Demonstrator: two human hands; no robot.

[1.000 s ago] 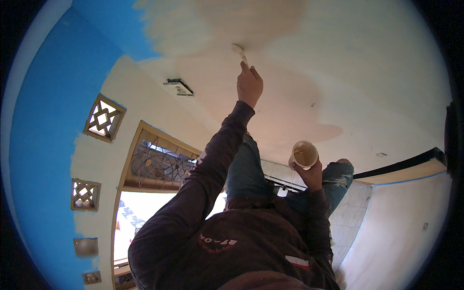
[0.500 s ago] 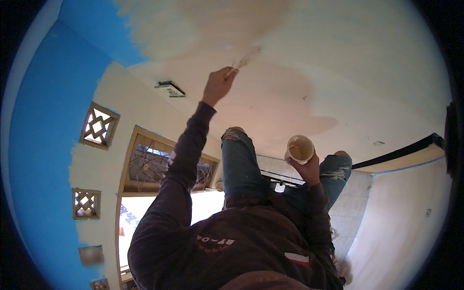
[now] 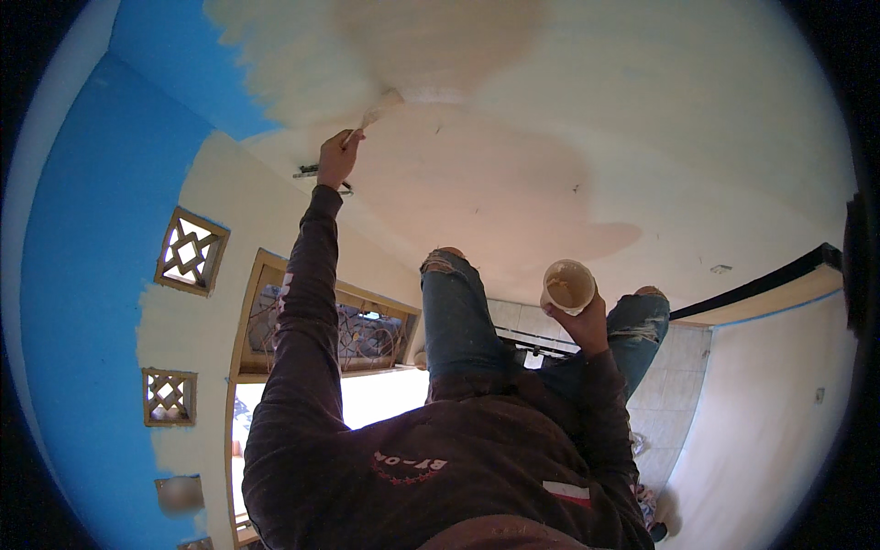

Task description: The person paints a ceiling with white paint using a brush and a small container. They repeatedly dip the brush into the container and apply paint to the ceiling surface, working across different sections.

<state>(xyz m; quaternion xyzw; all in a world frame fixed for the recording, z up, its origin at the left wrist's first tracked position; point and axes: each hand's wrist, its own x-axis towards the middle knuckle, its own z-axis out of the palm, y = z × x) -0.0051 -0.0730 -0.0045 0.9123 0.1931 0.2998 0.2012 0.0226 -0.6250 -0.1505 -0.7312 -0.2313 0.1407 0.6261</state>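
My left hand (image 3: 337, 158) is raised at the end of a stretched arm, its fingers closed round the handle of a paintbrush (image 3: 374, 112). The brush tilts up and right, its bristle end at the cream-painted wall (image 3: 513, 165); whether it touches is hard to tell. A paler, fresh-looking streak runs to the right of the bristles. Low over my lap, my right hand (image 3: 587, 325) grips a pale round tub (image 3: 568, 286) tilted so its open mouth shows, with cream paint inside. Part of that hand is behind the tub.
Bright blue paint (image 3: 82, 211) covers the far left, meeting the cream in a ragged edge. A small wall fitting (image 3: 307, 171) sits behind my left wrist. Patterned vent blocks (image 3: 192, 250) and a wood-framed window (image 3: 376, 330) are on the left. A black-edged ledge (image 3: 770, 282) juts out at right.
My left hand and the paintbrush have swept leftward along the wall, now partly covering the wall fitting. My right hand and the tub stay nearly in place.
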